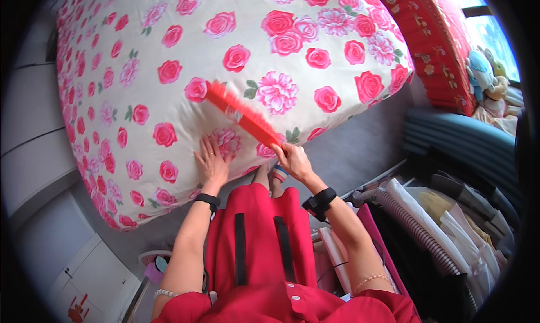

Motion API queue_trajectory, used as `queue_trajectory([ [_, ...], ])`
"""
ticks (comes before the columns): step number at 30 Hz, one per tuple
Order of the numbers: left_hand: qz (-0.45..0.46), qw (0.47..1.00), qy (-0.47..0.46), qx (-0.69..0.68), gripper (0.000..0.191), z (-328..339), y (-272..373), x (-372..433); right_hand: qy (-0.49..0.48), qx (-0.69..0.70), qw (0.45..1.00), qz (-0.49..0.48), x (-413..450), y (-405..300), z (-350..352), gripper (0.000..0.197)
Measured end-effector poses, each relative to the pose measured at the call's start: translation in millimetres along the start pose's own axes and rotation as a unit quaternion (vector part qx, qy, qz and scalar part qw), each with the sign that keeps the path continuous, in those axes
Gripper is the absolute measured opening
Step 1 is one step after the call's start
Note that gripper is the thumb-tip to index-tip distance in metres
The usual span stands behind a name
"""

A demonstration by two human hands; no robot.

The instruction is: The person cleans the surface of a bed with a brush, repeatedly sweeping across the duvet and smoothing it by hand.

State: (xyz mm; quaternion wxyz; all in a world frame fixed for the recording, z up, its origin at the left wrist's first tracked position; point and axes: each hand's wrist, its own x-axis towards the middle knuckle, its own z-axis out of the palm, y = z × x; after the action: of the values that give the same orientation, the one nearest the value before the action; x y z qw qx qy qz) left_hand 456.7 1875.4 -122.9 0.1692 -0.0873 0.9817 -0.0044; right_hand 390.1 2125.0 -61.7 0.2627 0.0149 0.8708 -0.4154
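My right hand grips the handle end of a long red bed brush. Its red bristles face away from me, up and to the right, and the far end reaches over the bed. Whether the bristles touch the cloth I cannot tell. Flat on the near edge of the bed rests my left hand, palm down with fingers spread, holding nothing. Under both lies a cream fitted sheet with pink roses, slightly wrinkled beside the left hand.
Hanging clothes crowd the lower right, below a blue ribbed object. A red floral curtain and stuffed toys are by the window. White cabinets stand at lower left, near a basket. Grey floor borders the bed.
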Motion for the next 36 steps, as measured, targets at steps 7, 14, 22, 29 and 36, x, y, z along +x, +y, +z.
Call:
queue_trajectory([
  [7,0.035,0.987,-0.103,-0.12,0.071,1.8,-33.6,-108.8,0.266,-0.12,0.925,0.244,-59.6,177.7,-150.6,0.048],
  [14,0.042,0.97,-0.068,-0.23,0.035,4.0,-30.2,-122.8,0.511,0.207,0.785,0.28,-112.3,218.0,-207.4,0.046],
  [22,-0.046,0.931,-0.069,-0.355,0.03,18.8,-82.2,-164.7,0.159,0.059,0.985,0.02,-70.2,29.5,-4.4,0.045],
  [29,-0.329,0.812,-0.013,-0.481,0.041,83.6,-172.3,-235.7,0.304,0.125,0.941,0.077,-56.8,72.5,151.6,0.051],
  [36,-0.543,0.751,0.056,-0.372,0.04,120.7,-235.4,-331.6,-0.13,-0.019,0.989,-0.074,-168.3,6.0,211.1,0.025],
])
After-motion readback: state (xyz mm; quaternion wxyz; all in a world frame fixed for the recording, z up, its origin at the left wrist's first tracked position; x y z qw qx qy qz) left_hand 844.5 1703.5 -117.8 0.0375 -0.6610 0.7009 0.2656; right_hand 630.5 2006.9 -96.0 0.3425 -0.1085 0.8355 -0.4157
